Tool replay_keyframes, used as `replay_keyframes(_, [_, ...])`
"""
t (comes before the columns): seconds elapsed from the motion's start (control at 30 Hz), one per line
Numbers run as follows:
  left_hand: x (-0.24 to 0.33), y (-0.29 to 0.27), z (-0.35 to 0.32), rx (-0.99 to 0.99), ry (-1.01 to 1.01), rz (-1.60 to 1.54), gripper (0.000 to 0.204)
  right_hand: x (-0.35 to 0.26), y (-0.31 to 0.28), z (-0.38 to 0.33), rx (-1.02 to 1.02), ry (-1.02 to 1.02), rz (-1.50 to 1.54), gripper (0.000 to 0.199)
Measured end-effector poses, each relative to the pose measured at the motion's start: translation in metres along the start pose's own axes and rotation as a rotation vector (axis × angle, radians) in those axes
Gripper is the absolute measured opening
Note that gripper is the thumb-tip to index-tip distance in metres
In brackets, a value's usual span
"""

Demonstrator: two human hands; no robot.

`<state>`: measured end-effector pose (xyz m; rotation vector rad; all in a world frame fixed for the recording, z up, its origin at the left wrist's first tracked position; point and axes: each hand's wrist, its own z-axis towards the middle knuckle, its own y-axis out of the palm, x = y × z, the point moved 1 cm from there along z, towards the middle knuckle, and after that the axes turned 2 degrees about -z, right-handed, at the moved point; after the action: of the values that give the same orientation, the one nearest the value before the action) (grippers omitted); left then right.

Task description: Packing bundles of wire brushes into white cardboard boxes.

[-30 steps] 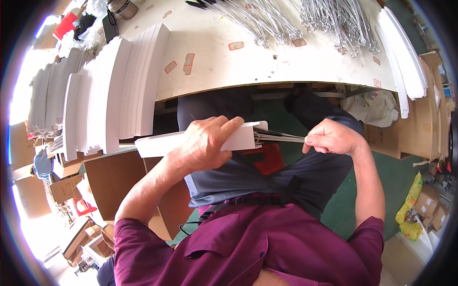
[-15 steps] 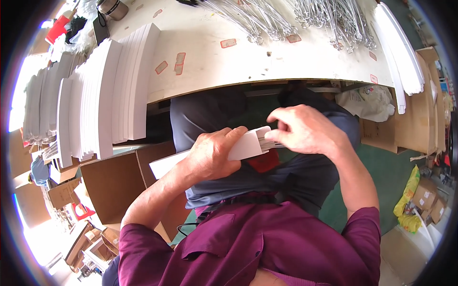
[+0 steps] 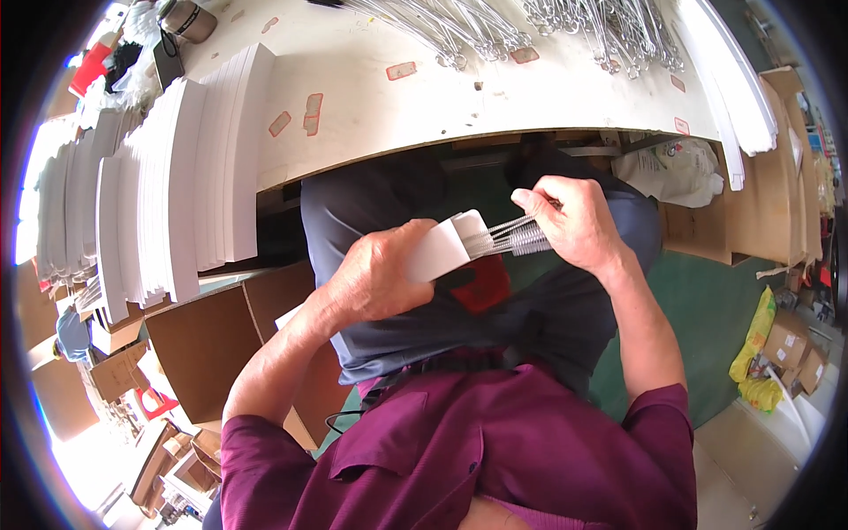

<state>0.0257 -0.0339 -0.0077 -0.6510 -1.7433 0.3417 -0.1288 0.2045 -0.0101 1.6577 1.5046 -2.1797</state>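
Note:
My left hand [image 3: 382, 278] grips a long white paper sleeve [image 3: 446, 246], held over my lap below the table edge. Only the sleeve's end shows past my fingers. My right hand [image 3: 570, 221] holds a bundle of thin metal wire pieces [image 3: 511, 237] whose ends reach the sleeve's open end. A red object [image 3: 484, 284] lies on my lap just under the two hands.
A pale worktable [image 3: 495, 97] spans the top, with heaps of metal wire pieces [image 3: 565, 22] at its far side. Stacks of white sleeves [image 3: 190, 185] stand on the left, more white strips [image 3: 733, 88] on the right. Cardboard boxes [image 3: 212, 344] sit at lower left, green floor at right.
My right hand has moved left toward the sleeve with the wire bundle. The sleeve has swung so that less of it shows beyond my left hand.

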Motion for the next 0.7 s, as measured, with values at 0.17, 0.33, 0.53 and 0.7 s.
replay_keyframes(0.17, [-0.003, 0.003, -0.003, 0.071, 0.078, 0.189, 0.062, 0.001, -0.013, 0.003, -0.517, 0.116, 0.092, 0.028])
replay_keyframes(0.33, [-0.002, 0.007, -0.011, 0.064, 0.127, 0.274, 0.067, 0.004, -0.013, 0.001, -0.664, 0.17, 0.092, 0.023])
replay_keyframes(0.53, [-0.018, -0.007, -0.025, 0.088, 0.088, 0.273, 0.064, 0.027, -0.041, -0.006, -0.461, 0.147, 0.199, 0.021])
replay_keyframes(0.7, [-0.015, -0.002, -0.023, 0.059, 0.109, 0.334, 0.058, 0.02, -0.043, -0.012, -0.67, 0.234, 0.06, 0.024])
